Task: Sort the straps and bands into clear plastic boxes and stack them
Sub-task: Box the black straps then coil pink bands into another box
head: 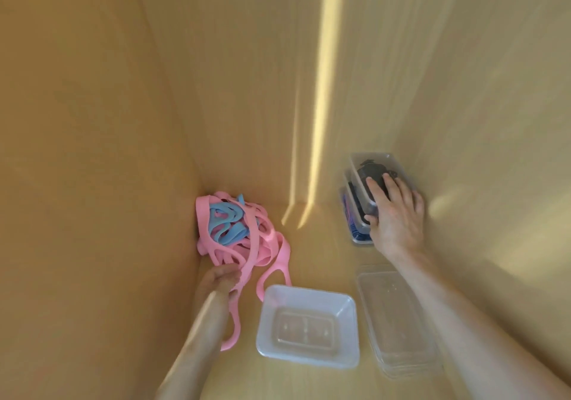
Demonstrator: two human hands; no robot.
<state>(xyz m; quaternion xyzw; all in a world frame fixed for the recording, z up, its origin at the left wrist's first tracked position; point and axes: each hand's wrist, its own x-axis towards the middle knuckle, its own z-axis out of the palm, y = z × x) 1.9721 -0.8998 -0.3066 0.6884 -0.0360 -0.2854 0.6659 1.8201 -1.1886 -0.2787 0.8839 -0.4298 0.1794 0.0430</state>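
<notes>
A tangle of pink straps (256, 245) with blue bands (227, 225) inside it lies against the left wall. My left hand (221, 279) pinches pink straps at the near edge of the tangle. My right hand (394, 211) rests flat on the lid of the top clear box (375, 167), which holds dark straps. That box sits on a stack of closed boxes (352, 214) at the right wall. An open clear box (309, 327) stands empty in front.
Clear lids (398, 328) lie stacked to the right of the open box, under my right forearm. Wooden walls close in on the left, back and right. A strip of sunlight (321, 115) runs down the back wall.
</notes>
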